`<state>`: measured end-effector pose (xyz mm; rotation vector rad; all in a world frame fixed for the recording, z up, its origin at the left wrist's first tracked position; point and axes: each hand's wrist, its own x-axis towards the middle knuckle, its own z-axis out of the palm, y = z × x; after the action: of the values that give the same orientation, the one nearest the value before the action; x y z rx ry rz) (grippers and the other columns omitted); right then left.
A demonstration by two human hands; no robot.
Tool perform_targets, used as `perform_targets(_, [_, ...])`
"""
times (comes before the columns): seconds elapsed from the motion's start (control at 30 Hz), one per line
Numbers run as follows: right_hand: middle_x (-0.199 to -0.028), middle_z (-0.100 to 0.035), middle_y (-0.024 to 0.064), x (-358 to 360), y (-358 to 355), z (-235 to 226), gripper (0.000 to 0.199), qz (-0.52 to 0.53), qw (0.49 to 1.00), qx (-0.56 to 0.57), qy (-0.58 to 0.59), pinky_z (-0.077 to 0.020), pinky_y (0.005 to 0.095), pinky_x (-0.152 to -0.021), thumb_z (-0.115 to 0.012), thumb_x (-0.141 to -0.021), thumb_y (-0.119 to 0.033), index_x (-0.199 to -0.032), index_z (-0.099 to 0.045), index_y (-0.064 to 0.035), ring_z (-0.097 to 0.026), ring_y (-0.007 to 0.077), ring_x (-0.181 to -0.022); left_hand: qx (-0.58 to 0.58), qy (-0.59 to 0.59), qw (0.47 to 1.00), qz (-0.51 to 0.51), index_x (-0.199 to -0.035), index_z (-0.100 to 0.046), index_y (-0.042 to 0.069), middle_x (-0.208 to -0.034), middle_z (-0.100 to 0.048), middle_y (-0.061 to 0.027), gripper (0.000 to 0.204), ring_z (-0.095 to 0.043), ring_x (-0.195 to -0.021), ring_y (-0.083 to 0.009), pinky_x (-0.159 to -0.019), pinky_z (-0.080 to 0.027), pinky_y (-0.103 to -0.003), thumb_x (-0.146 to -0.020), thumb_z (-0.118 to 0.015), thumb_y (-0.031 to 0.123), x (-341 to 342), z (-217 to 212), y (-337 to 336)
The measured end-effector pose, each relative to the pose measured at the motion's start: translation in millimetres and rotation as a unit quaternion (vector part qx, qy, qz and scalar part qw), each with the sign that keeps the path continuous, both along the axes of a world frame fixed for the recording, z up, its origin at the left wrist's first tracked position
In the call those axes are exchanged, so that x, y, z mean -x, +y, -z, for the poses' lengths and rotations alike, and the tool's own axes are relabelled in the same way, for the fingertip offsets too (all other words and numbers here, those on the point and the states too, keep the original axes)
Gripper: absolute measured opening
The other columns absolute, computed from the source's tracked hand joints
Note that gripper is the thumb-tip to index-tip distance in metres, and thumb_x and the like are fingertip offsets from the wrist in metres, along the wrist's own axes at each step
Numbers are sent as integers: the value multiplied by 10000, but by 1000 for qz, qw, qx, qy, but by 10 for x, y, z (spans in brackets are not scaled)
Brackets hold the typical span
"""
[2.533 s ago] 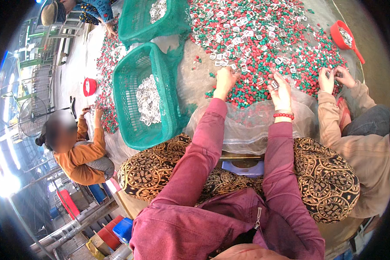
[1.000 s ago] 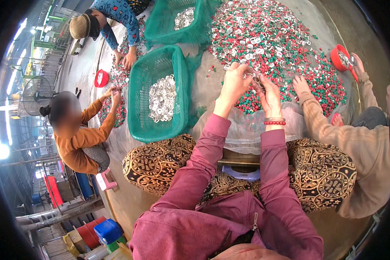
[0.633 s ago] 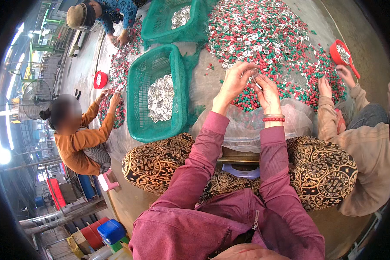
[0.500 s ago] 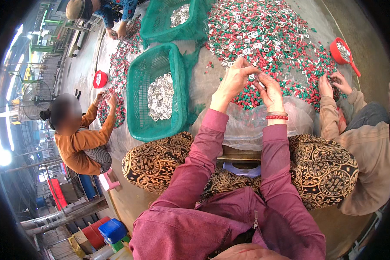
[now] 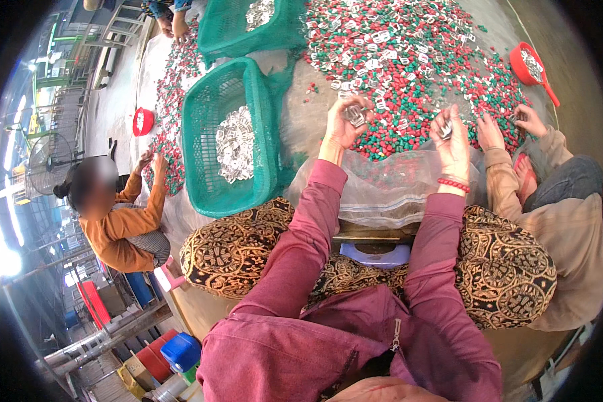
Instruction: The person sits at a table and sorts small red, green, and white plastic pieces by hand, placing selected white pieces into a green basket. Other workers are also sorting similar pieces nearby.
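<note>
Several silver slider buckles (image 5: 356,116) sit in my left hand (image 5: 340,130), its fingers curled round them. My right hand (image 5: 455,149) is raised apart from it, fingers closed on a silver buckle piece (image 5: 446,129); whether there is more than one I cannot tell. Both hands are over the near edge of a wide pile of red and green pellets (image 5: 385,142), with loose white and silver buckles (image 5: 380,104) mixed in. A sheer white mesh cloth (image 5: 382,194) lies between the pile and my knees.
A green mesh basket (image 5: 193,157) holding silver buckles stands to my left, a second green basket (image 5: 211,33) beyond it. A red dipper (image 5: 518,67) lies far right, a red bowl (image 5: 139,130) far left. Co-workers' hands (image 5: 490,132) are close on my right; others work left.
My hands, close together before, have moved apart: left hand to the left, right hand to the right. The buckles in the left palm now show. The whole view has shifted slightly.
</note>
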<state>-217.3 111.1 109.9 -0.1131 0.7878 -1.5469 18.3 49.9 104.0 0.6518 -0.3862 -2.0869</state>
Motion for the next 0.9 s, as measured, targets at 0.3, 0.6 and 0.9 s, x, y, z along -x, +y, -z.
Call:
perform_targets(0.3, [-574,-340,-42,-20,52,381,184,100,990,-91,25,-230,187,-347,-613,-868,-229,-834,-488,-98,-340,56,-456,430,-700,536,195,-781,-662,-18,-737,-623,-218,228,-623,-718,-375,-643,-500,-425,-709,-677,198,838,899,-106])
perform_targets(0.6, [-588,-343,-33,-51,35,398,141,110,989,-92,37,-245,187,-358,-573,-886,-191,-908,-484,-85,-352,65,-469,453,-705,514,183,-772,-659,25,-716,-630,-192,185,-640,-716,-328,-664,-510,-431,-758,-600,200,765,954,-113])
perform_targets(0.9, [-583,-344,-24,-144,50,212,153,105,989,-93,41,-245,214,-352,-452,-938,-227,-922,-481,-78,-356,90,-473,471,-736,451,181,-826,-616,30,-823,-632,-185,260,-631,-795,-332,-692,-509,-429,-782,-618,286,962,1061,74])
